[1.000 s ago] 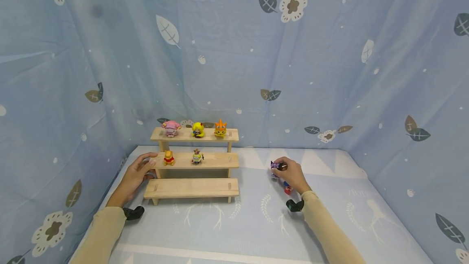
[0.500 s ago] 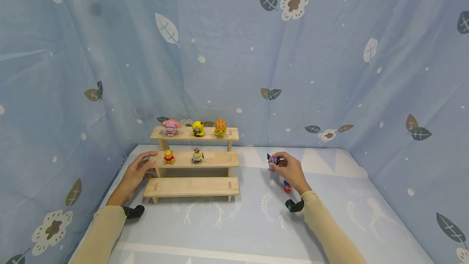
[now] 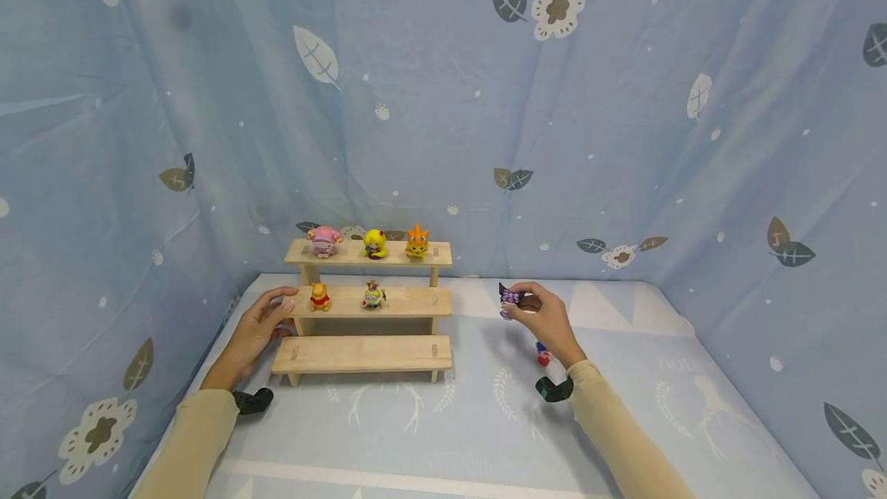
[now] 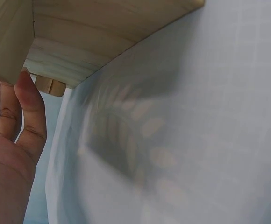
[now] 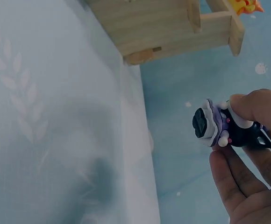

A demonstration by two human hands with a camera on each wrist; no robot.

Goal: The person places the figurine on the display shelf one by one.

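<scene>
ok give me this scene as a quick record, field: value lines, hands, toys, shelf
right hand: right hand pinches a small purple and black figure, held clear of the mat
left hand: left hand rests against the left end of the wooden shelf, holding nothing
top step: pink figure, yellow figure, orange figure
middle step: yellow and red bear figure, small grey figure
bottom step: no figures on it
mat: red and blue figure lies beside the right wrist
backdrop: blue cloth with leaf and flower print
</scene>
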